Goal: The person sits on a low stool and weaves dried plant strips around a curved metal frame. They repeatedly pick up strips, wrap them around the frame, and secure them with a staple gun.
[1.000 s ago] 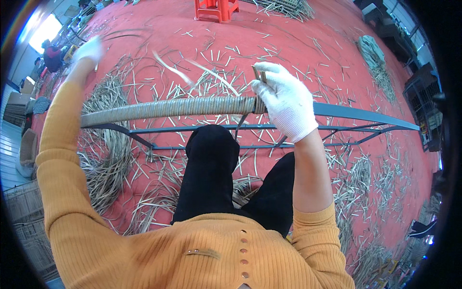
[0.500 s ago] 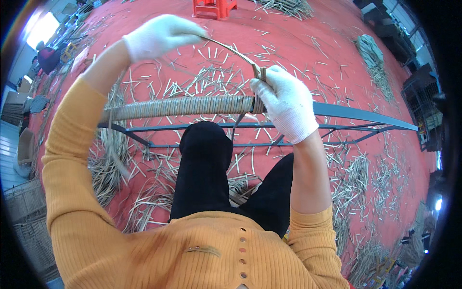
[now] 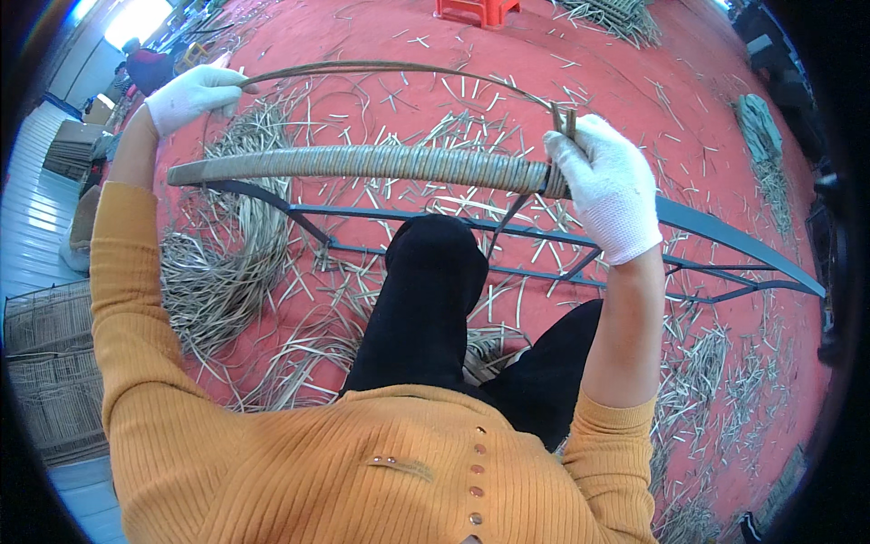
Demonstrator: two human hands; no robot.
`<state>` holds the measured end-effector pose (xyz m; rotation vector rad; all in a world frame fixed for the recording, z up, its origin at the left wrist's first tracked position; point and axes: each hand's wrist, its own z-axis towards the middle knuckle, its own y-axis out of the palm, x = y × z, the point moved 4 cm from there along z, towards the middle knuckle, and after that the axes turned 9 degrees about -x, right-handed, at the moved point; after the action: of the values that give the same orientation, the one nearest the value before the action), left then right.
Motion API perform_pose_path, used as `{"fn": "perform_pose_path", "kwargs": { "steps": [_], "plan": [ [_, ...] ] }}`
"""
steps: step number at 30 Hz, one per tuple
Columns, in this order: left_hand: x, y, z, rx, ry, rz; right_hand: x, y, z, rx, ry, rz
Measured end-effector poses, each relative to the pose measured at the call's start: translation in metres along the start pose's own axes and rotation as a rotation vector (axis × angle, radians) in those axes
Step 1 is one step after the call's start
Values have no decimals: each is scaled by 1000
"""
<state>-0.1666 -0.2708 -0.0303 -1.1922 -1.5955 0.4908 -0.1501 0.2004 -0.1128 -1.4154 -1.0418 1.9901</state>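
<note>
A dark metal frame [image 3: 743,240] lies across my knees, its curved top bar bound on the left with tightly wound woven strip [image 3: 381,163]. My left hand [image 3: 195,95], in a white glove, is closed on the end of a long thin rattan-like strip [image 3: 390,65]. That strip arcs above the bar to my right hand [image 3: 605,181]. Also gloved, the right hand pinches the strip against the bar where the winding ends, and short strip ends stick up past its thumb. Its palm covers part of the bar.
A heap of loose strips [image 3: 213,290] lies on the red floor at left, with cut scraps scattered all around. A red stool [image 3: 480,11] and a bundle of strips [image 3: 616,18] stand at the far side. Stacked woven panels [image 3: 56,363] are at the left edge.
My left hand has swung out to the left and slightly down, drawing the strip into a long arc. The right hand keeps its grip at the winding's end. The view has shifted.
</note>
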Motion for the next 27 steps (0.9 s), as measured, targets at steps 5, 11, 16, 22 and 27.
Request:
{"fn": "perform_pose_path", "kwargs": {
  "steps": [5,11,16,22,27],
  "plan": [
    [-36,-11,2,-21,-98,71,1,2,-3,-2,-11,47],
    [-70,-18,-3,-20,-323,154,-2,-1,-7,16,-32,-6],
    [-51,-1,-7,-33,-419,108,0,2,-11,3,-25,14],
    [62,51,76,-332,69,-418,4,4,-4,142,-144,116],
    [64,1,144,119,105,-424,8,7,-8,140,-134,103]
  ]
}}
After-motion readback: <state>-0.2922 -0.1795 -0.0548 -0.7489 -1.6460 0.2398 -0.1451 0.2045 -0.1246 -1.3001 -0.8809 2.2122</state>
